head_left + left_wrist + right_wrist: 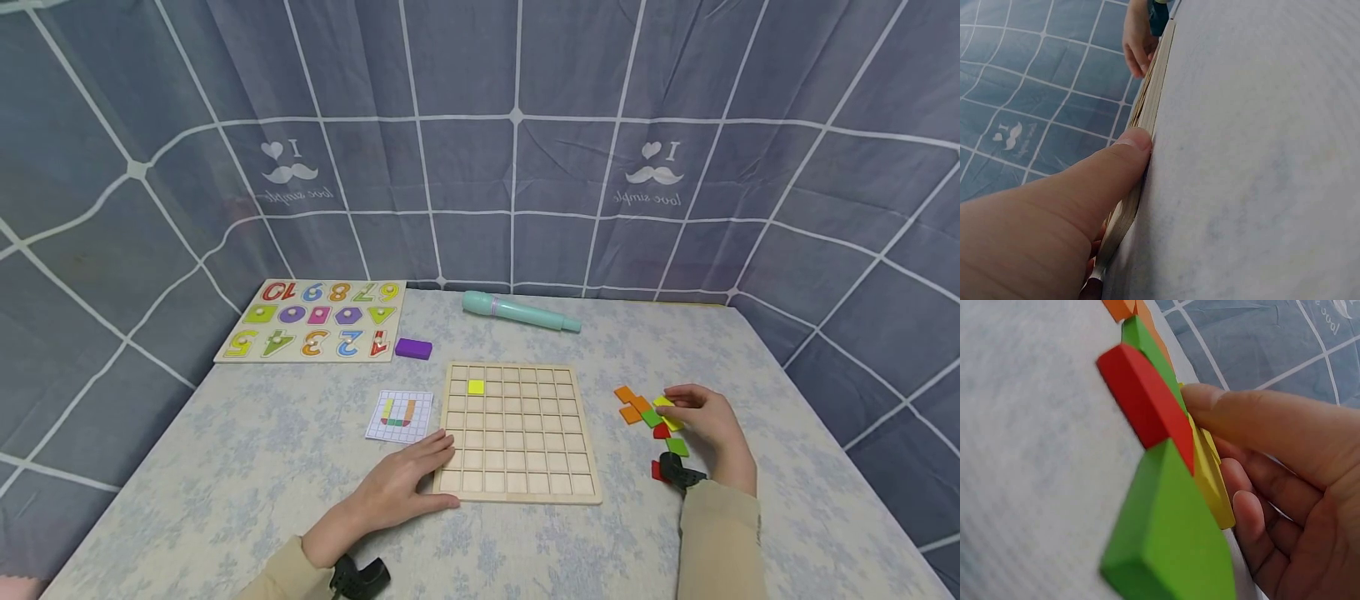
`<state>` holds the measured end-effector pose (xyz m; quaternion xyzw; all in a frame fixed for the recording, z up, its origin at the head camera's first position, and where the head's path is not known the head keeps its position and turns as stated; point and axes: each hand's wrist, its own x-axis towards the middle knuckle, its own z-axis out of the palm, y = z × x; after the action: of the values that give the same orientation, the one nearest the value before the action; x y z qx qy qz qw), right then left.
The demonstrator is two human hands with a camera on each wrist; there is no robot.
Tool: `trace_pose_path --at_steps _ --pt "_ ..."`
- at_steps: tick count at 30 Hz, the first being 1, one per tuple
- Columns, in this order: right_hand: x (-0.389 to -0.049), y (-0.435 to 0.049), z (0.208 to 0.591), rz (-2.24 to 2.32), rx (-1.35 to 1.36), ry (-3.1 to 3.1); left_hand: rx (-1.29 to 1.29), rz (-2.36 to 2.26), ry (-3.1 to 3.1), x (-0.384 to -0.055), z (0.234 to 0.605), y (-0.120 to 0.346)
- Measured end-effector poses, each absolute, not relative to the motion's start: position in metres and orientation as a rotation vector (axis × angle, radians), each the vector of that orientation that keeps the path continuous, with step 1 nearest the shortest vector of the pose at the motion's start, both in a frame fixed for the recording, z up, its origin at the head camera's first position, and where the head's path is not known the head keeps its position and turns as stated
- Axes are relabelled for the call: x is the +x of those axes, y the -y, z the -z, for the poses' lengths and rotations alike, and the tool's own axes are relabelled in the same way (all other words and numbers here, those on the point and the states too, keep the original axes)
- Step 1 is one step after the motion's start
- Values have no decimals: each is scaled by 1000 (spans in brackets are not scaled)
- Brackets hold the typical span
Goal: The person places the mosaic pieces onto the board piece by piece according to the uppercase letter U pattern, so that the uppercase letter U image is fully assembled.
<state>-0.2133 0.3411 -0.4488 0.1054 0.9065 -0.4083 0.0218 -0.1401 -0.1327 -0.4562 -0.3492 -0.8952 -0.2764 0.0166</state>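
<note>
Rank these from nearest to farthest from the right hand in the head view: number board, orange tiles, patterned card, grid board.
1. Orange tiles: just left of the right hand.
2. Grid board: farther left, mid-table.
3. Patterned card: beyond the board's left edge.
4. Number board: far left, toward the back.

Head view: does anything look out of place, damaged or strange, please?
One oddity: the lettering on the curtain reads backwards, as in a mirror. The loose tiles lie jumbled by the right hand, but I see nothing spilled or damaged on the table.
</note>
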Motion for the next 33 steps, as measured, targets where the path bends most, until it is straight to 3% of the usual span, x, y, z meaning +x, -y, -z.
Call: trace_pose_path --at_steps 26,33 --pt "-214 -339 431 1331 300 -2821 -1089 849 2780 -140 456 133" --pt "-242 -369 463 1216 196 -3015 -1093 854 2769 -140 456 133"
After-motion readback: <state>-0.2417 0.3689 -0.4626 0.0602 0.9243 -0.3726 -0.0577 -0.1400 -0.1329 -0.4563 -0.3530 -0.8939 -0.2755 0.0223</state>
